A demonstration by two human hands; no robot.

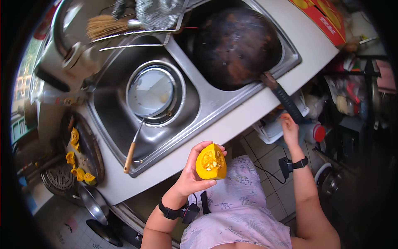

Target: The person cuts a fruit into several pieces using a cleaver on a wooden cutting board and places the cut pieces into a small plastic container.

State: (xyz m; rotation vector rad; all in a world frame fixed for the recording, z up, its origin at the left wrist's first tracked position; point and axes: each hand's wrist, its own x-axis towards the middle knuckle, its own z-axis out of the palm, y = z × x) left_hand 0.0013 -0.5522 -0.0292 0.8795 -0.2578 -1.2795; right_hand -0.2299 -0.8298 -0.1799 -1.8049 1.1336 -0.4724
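My left hand [193,170] grips a cut yellow pumpkin piece [211,162], its seedy pulp facing up. My right hand [289,126] is out to the right with loosely bent fingers, nothing visible in it, near a white plastic tray [265,133] and below the black wok handle [286,101]. That blackened wok [236,43] lies upside down in the right basin. In the left basin, nested steel bowls [180,93] hold a pale dish [147,91]; a wooden-handled utensil [129,157] rests against them. More pumpkin pieces [74,137] lie on a dark board [91,151] at left.
A dish rack [137,46] with a straw brush [103,27] sits behind the sink by the faucet [76,56]. A red box [321,20] stands at back right. Shelving [348,89] and a red-lidded container [317,133] are at right. Steel pans [95,203] sit lower left.
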